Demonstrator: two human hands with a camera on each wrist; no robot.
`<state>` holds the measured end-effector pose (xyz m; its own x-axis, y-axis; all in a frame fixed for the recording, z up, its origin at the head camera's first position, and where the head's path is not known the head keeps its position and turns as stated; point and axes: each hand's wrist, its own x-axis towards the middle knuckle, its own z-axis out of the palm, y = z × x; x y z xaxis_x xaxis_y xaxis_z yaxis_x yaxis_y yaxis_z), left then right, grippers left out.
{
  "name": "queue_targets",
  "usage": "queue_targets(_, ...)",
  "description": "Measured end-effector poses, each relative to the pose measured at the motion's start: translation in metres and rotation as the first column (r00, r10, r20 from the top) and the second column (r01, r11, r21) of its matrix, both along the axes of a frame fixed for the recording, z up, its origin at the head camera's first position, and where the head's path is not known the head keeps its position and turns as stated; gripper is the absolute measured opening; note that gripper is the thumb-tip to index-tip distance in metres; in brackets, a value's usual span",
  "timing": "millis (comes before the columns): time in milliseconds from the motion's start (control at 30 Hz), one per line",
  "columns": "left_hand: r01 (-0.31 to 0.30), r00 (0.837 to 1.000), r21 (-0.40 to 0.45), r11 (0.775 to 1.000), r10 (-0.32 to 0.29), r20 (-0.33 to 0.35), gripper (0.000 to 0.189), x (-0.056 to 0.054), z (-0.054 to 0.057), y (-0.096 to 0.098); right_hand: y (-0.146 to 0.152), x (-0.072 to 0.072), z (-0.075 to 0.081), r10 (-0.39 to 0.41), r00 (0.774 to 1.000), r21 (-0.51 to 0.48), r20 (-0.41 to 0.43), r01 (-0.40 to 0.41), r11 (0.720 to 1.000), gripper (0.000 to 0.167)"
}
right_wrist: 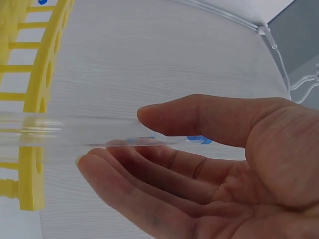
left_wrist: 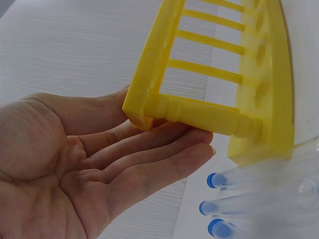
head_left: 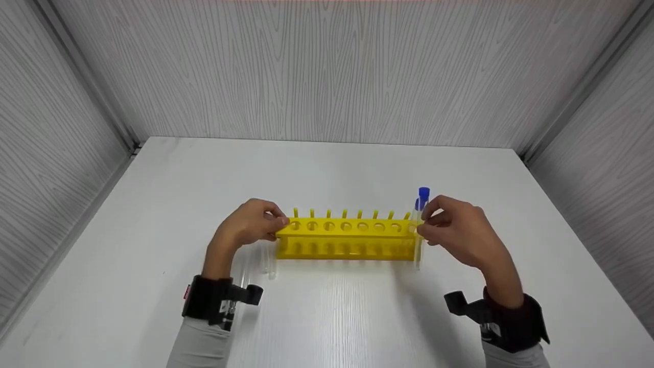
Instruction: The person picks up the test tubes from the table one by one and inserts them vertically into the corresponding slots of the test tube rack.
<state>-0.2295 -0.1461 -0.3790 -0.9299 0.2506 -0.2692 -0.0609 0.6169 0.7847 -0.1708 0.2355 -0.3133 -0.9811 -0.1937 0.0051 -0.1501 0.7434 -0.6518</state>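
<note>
A yellow test tube rack [head_left: 347, 235] stands on the white table, with a row of round holes and short pegs behind them. My left hand [head_left: 253, 222] grips its left end, the thumb and fingers about the upper plate's corner in the left wrist view. At the rack's right end my right hand [head_left: 457, 230] pinches a clear test tube [right_wrist: 94, 130] with a blue cap [head_left: 424, 191], held upright. A second blue cap [head_left: 417, 204] shows close behind it, its tube mostly hidden. Whether the pinched tube stands in front of the rack or in a hole, I cannot tell.
Several clear tubes [head_left: 272, 266] lie on the table left of the rack, partly behind my left wrist; their blue caps [left_wrist: 219, 227] show in the left wrist view. Grey wood-grain panels [head_left: 327, 71] enclose the table at the back and both sides.
</note>
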Motion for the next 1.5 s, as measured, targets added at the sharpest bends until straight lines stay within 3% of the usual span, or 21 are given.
queue_targets(433,0.004,1.0,0.008,1.0,-0.004,-0.005,0.029,0.0,-0.002,-0.001,-0.009,-0.002,-0.006,0.03,1.0,-0.04,0.009,-0.03,0.999,0.017)
queue_targets(967,-0.014,1.0,-0.015,1.0,0.014,0.0,0.029,0.001,0.0,0.0,-0.013,-0.004,-0.007,-0.043,0.991,-0.085,-0.125,0.032,0.996,0.016)
queue_targets(1500,-0.01,1.0,-0.013,1.0,0.01,-0.005,0.029,0.0,-0.001,-0.001,-0.016,-0.003,-0.007,-0.126,0.958,-0.187,-0.257,0.079,0.979,0.014)
